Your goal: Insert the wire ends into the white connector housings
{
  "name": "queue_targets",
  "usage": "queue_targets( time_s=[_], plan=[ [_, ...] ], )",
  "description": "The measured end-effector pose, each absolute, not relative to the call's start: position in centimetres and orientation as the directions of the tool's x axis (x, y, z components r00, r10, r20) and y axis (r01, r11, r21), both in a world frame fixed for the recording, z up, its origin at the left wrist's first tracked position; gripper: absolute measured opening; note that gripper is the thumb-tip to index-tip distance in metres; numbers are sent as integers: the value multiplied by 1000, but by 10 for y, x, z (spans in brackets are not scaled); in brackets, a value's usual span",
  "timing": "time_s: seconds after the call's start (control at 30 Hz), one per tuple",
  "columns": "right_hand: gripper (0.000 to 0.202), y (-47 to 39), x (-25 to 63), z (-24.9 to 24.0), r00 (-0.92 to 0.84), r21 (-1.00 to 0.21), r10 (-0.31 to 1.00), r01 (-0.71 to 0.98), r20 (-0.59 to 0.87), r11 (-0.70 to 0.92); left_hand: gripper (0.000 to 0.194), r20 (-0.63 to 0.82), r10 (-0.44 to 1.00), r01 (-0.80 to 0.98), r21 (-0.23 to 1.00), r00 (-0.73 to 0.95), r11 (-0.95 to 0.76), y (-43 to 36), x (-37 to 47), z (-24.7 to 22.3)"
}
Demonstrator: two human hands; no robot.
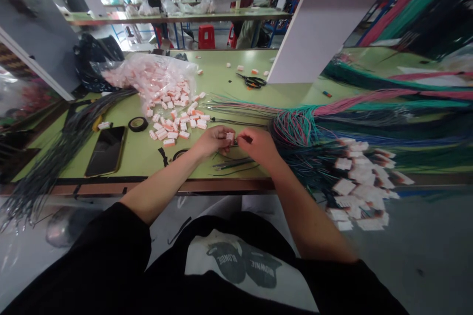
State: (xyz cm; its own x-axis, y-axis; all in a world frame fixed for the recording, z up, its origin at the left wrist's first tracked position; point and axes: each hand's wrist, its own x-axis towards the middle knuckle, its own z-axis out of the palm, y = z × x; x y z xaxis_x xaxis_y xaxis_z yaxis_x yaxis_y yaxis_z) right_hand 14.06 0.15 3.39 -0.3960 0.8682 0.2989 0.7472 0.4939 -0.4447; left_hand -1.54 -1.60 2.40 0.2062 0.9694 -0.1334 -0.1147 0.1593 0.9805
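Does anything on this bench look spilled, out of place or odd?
Nothing looks clearly damaged. White-and-orange connectors lie scattered beside the plastic bag, as if spilled, with a few strays near the scissors. At left, dark wires droop over the table's front edge, looking untidy. Both may be deliberate.

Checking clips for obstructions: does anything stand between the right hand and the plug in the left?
Nothing visible does: the right hand is close beside the plug held in the left hand. Finer detail is blurred.
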Motion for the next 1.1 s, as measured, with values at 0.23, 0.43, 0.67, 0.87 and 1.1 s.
queue_targets(
  time_s=[0.23,0.43,0.67,0.87,1.1],
  plan=[
    [20,12,131,47,-479,-452,841,710,252,540,24,-142,973,-104,981,183,163,-15,-18,25],
    [20,33,135,70,-609,-332,789,729,86,599,21,-163,975,-142,973,153,185,-13,-17,22],
    [27,124,145,68,-147,-152,962,971,229,184,20,-173,959,-147,967,224,209,-13,-16,23],
    [28,152,138,30,-303,-2,949,953,90,305,23,-180,950,-159,961,256,225,-11,-16,21],
    [24,155,148,36,-193,-444,935,839,298,315,22,-205,946,-184,949,252,255,-9,-14,19]
  ],
)
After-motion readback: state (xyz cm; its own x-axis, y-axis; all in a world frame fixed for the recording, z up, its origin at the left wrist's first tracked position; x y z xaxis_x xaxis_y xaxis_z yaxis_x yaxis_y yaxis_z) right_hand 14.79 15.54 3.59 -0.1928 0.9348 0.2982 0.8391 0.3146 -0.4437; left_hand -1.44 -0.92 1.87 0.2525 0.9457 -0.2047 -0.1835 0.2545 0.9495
